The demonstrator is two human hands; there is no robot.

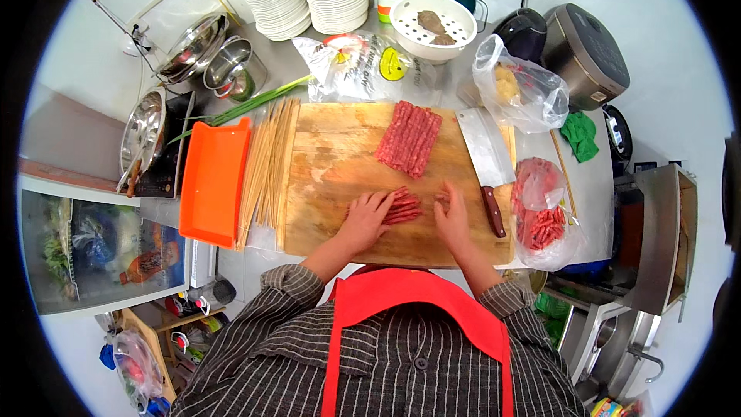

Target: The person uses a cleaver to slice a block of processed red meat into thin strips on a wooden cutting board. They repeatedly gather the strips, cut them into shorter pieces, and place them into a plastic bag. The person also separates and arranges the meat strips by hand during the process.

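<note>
My left hand lies palm down over the left end of a short bundle of red meat strips, fingers on the far side and thumb on the near side. To the right of that bundle, my right hand is apart from it, fingers slightly curled, with nothing visible in them. Both are over a wooden cutting board. Farther back on the board lies a flat row of longer meat strips, side by side. A cleaver with a brown handle rests along the board's right side.
Bamboo skewers and an orange tray lie left of the board. On the right sits a plastic bag with more cut meat. Behind are a printed plastic bag, a white colander, stacked plates and a rice cooker.
</note>
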